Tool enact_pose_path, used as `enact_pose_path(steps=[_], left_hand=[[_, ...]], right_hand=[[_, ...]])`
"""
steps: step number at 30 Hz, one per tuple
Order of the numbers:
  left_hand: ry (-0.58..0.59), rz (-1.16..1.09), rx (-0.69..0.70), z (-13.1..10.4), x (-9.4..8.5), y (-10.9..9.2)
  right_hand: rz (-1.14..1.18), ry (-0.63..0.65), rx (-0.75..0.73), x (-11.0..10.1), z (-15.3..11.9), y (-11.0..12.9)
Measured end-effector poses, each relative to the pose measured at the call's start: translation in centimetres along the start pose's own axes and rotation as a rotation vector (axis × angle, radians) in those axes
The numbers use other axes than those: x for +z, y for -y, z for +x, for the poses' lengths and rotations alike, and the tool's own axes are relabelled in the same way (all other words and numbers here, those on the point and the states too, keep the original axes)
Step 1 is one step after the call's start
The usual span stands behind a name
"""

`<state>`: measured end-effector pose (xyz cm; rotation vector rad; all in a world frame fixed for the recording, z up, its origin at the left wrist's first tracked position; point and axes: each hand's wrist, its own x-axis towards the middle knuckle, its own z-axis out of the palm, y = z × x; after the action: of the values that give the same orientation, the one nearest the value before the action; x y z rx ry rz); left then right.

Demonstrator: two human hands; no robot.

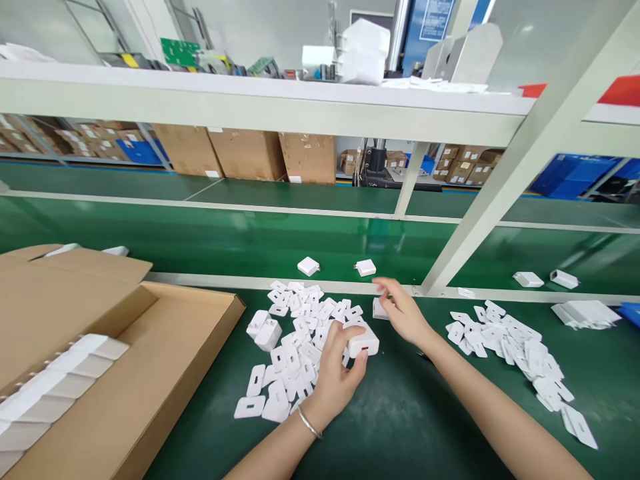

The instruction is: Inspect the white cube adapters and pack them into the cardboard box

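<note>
My left hand, with a silver bangle at the wrist, pinches a white USB wall charger between thumb and fingers; its dark port faces me. Just beyond, my right hand has its fingers apart beside another white charger, partly hidden by the hand; whether they touch I cannot tell. A loose heap of white slotted plates spreads out beside my left hand. At the left edge of that heap sit two white chargers.
An open cardboard box holding a row of white chargers stands left. More white plates lie right. Two chargers rest on the green belt behind the rail. A slanted metal post rises right of my hands.
</note>
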<state>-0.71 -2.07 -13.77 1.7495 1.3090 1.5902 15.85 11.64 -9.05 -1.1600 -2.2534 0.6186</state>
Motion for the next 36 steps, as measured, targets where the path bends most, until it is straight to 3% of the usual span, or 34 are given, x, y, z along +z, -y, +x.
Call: enact_pose_path(steps=[5,7,10,16,22,24,26,29,33,36], left_hand=[[-0.003,0.005,-0.015,0.1,-0.1,0.2],[-0.011,0.003,-0.01,0.2,-0.1,0.2],[-0.034,-0.004,-0.018,0.3,0.0,0.3],[-0.093,-0.147,-0.164,0.9,0.2,0.7],[-0.059,-0.271,-0.135,0.9,0.3,0.7],[-0.032,-0.262,-0.104,0.8,0.4,0.7],[-0.01,-0.246,-0.07,0.8,0.4,0.6],[-0.004,-0.212,-0.017,0.8,0.5,0.3],[0.038,-0.121,0.02,1.2,0.3,-0.3],[0.105,0.018,0.065,1.7,-0.2,-0.7]], right_hand=[[-0.271,0.116,0.071,-0.1,10.1,-3.3],[-0.356,0.172,0.117,-0.3,12.0,-4.3],[-0.454,0.218,0.148,-0.9,12.3,-4.1],[-0.489,0.262,0.04,-2.3,6.7,-1.6],[-0.473,0.189,0.01,-2.7,-0.4,0.2],[-0.356,0.091,-0.02,-2.2,-2.5,1.5],[-0.072,-0.001,-0.037,-1.4,-4.4,2.8],[0.153,0.027,-0.038,0.0,-6.6,3.7],[0.349,-0.051,-0.066,1.7,-7.2,2.0],[0.558,-0.039,0.001,2.4,-7.0,0.2]])
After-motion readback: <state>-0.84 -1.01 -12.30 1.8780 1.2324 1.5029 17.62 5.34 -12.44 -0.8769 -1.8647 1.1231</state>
